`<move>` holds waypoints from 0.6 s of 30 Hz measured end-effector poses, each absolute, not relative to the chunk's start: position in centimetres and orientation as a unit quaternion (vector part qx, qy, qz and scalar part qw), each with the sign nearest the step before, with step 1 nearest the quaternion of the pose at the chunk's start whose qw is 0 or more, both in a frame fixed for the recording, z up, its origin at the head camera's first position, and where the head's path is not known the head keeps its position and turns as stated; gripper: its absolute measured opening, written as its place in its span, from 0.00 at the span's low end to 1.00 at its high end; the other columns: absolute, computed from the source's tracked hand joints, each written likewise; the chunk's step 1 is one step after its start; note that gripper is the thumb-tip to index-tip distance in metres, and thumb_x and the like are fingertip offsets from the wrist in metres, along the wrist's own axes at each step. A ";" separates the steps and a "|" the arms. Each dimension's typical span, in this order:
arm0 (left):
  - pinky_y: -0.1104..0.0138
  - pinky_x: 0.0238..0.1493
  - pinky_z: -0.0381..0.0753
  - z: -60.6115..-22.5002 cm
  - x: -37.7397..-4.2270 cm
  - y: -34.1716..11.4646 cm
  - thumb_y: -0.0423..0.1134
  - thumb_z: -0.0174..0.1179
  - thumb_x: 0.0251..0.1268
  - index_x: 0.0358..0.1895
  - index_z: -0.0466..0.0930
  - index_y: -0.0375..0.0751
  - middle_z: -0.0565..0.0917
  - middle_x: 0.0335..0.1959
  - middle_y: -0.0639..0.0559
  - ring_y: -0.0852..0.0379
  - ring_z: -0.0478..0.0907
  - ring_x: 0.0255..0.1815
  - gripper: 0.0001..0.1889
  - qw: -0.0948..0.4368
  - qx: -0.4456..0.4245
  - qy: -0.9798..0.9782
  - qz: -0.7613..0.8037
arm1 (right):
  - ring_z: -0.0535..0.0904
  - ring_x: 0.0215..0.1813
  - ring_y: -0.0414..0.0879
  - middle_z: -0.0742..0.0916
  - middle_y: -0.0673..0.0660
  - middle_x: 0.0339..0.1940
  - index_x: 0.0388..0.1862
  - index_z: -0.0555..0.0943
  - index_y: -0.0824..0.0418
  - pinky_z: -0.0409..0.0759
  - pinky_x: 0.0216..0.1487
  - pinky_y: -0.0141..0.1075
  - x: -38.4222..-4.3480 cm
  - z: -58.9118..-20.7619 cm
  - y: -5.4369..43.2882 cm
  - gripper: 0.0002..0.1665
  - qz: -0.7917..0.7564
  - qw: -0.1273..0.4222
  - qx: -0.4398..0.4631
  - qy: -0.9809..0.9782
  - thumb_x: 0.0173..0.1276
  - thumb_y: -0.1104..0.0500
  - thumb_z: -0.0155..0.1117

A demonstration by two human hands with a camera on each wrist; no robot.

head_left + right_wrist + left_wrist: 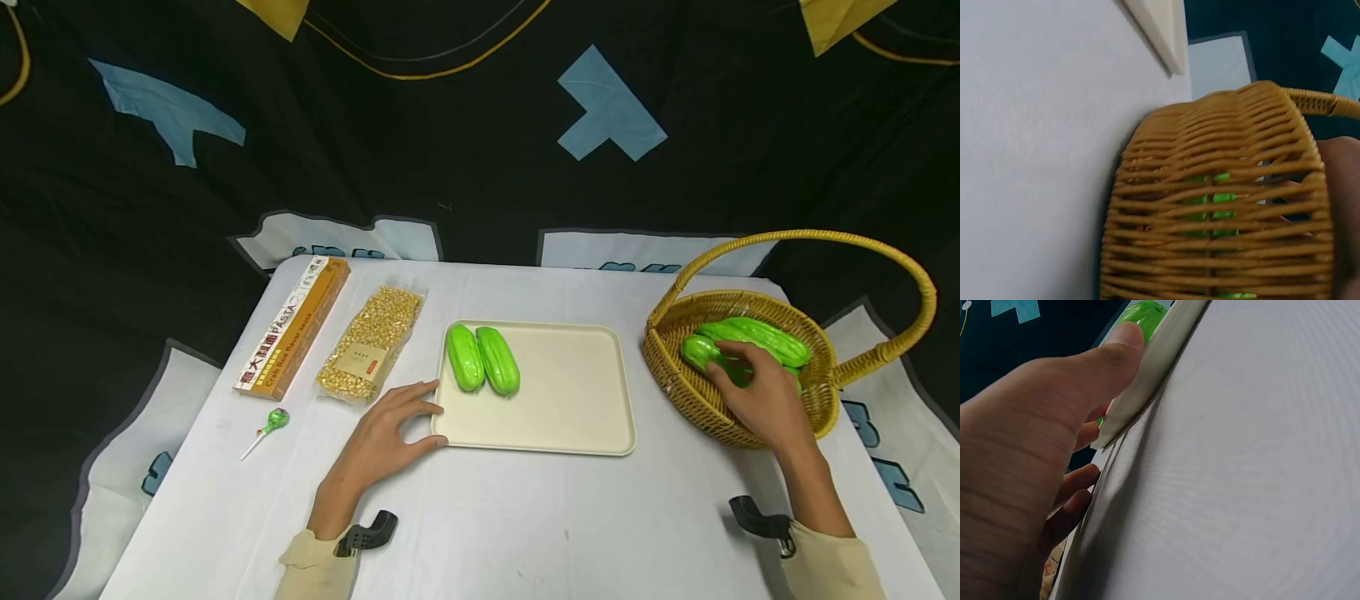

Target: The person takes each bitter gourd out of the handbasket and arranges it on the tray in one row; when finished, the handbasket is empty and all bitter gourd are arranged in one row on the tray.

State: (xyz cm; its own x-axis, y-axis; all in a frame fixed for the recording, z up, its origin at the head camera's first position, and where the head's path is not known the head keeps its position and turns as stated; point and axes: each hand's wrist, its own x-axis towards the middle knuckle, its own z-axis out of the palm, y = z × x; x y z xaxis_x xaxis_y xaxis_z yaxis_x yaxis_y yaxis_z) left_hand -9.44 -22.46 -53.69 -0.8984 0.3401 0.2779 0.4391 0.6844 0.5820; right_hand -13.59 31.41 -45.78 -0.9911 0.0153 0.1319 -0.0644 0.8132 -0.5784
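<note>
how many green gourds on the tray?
2: the left gourd near the tray's left edge, the right gourd beside it. More gourds lie in the basket, partly hidden, so not counted.

1 pasta box (297,331) lay beside 1 bag of corn kernels (384,321) on a white tablecloth (540,525), 1 lollipop (277,418) near the box; black cloth (450,158) showed behind.

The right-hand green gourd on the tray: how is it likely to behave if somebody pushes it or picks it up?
This gourd would probably roll if pushed sideways, as its body is rounded, though the gourd on its left may block it that way. Its shiny surface suggests it could feel slippery. The tray's raised rim might stop it.
</note>
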 end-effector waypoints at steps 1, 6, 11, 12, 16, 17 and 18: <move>0.52 0.81 0.70 -53.7 -9.4 -22.5 0.54 0.83 0.57 0.55 0.91 0.51 0.79 0.76 0.53 0.48 0.73 0.77 0.24 0.074 -0.212 -0.915 -0.335 | 0.81 0.60 0.72 0.84 0.76 0.62 0.72 0.76 0.70 0.81 0.56 0.69 -13.7 -45.9 31.5 0.30 0.305 0.064 0.013 -0.950 0.81 0.53 0.66; 0.52 0.81 0.70 -53.7 -9.4 -22.5 0.54 0.82 0.57 0.54 0.91 0.50 0.79 0.76 0.53 0.48 0.73 0.77 0.24 0.072 -0.209 -0.916 -0.334 | 0.80 0.61 0.73 0.83 0.76 0.62 0.72 0.76 0.70 0.79 0.57 0.70 -14.1 -46.3 32.1 0.30 0.298 0.067 0.013 -0.952 0.81 0.54 0.67; 0.52 0.81 0.70 -53.7 -9.4 -22.4 0.54 0.83 0.57 0.54 0.91 0.50 0.79 0.76 0.52 0.48 0.73 0.78 0.24 0.072 -0.209 -0.916 -0.336 | 0.79 0.62 0.73 0.83 0.76 0.62 0.71 0.77 0.70 0.78 0.59 0.72 -14.6 -46.5 32.7 0.29 0.285 0.069 0.016 -0.956 0.79 0.56 0.68; 0.52 0.81 0.70 -53.7 -9.4 -22.4 0.53 0.83 0.57 0.54 0.91 0.50 0.79 0.76 0.52 0.48 0.73 0.78 0.24 0.072 -0.209 -0.916 -0.336 | 0.79 0.63 0.74 0.83 0.76 0.62 0.71 0.77 0.70 0.77 0.60 0.72 -14.7 -46.5 32.8 0.29 0.282 0.067 0.016 -0.957 0.79 0.56 0.68; 0.52 0.81 0.70 -53.6 -9.4 -22.4 0.53 0.82 0.57 0.55 0.91 0.50 0.79 0.76 0.53 0.48 0.73 0.77 0.24 0.071 -0.208 -0.916 -0.336 | 0.76 0.65 0.77 0.81 0.78 0.65 0.71 0.76 0.71 0.75 0.63 0.74 -15.0 -46.5 33.2 0.30 0.271 0.054 0.016 -0.961 0.78 0.57 0.69; 0.52 0.81 0.70 -53.6 -9.4 -22.4 0.53 0.82 0.57 0.55 0.91 0.49 0.79 0.76 0.53 0.48 0.73 0.77 0.24 0.071 -0.208 -0.916 -0.336 | 0.75 0.66 0.77 0.81 0.78 0.65 0.72 0.76 0.71 0.74 0.63 0.75 -15.1 -46.5 33.3 0.30 0.269 0.050 0.016 -0.962 0.78 0.57 0.70; 0.52 0.81 0.70 -53.6 -9.4 -22.4 0.53 0.83 0.57 0.55 0.91 0.49 0.79 0.76 0.52 0.48 0.73 0.77 0.24 0.071 -0.208 -0.916 -0.337 | 0.75 0.66 0.78 0.81 0.78 0.66 0.72 0.76 0.71 0.73 0.63 0.76 -15.1 -46.5 33.4 0.31 0.267 0.048 0.016 -0.962 0.77 0.57 0.70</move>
